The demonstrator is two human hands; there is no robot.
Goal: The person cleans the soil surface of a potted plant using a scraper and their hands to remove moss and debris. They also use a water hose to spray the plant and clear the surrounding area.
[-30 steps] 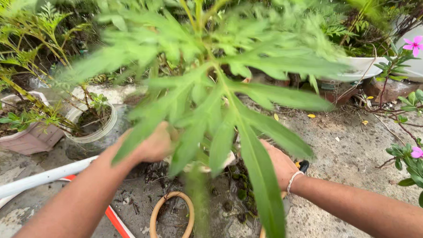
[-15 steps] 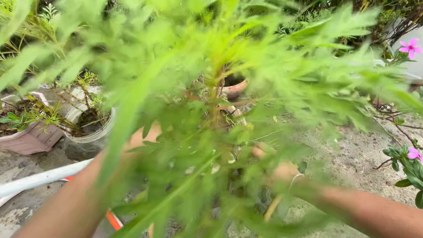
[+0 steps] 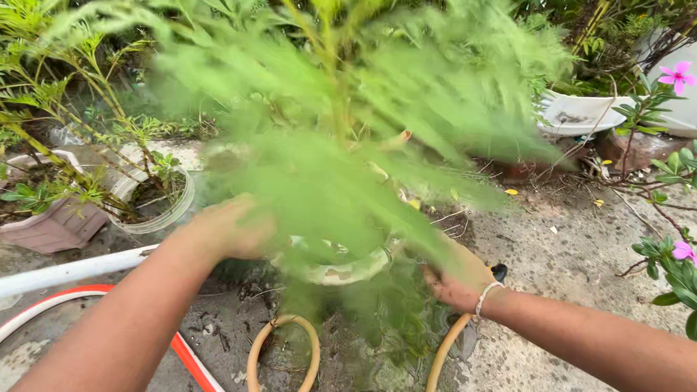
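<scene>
A round pot (image 3: pixel 337 268) with a pale, mottled rim is held between two bare hands, and a tall plant (image 3: pixel 345 100) with soft, feathery green leaves (blurred in this view) rises from it. The left hand (image 3: pixel 231 230) is pressed against the pot's left side and the right hand (image 3: pixel 459 280), a white band at its wrist, against the right side; each grip is closed around the rim, though the fingers are largely hidden by leaves. The pot is seen just above rough, stained concrete ground (image 3: pixel 568 247). A tan hose (image 3: pixel 280 359) is looped below it, beside a white pipe (image 3: pixel 50 276) and a red-and-white hose (image 3: pixel 189 363). To the left a pinkish pot (image 3: pixel 52 232) and a clear round container (image 3: pixel 161 210) are set, and pink flowers (image 3: pixel 678 76) are seen at right.
</scene>
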